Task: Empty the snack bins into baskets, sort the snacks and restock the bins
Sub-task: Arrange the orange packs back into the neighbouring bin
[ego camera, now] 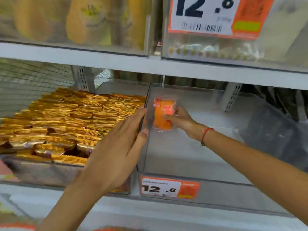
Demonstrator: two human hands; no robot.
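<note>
My right hand (180,120) holds a clear packet with an orange snack (164,114) upright inside a clear plastic bin (183,157), close to its left wall. That bin holds nothing else that I can see. My left hand (116,147) lies flat with straight fingers against the outside of that wall, thumb at its top edge. To the left, another clear bin (41,170) is heaped with several gold-wrapped snack packets (70,120).
A price tag reading 12.8 (170,189) is fixed to the bin's front. The shelf above (150,62) carries more clear bins with yellow packs (80,20) and pale snacks (215,52), plus a big 12.8 tag (215,15). A dark shape (273,130) sits at right.
</note>
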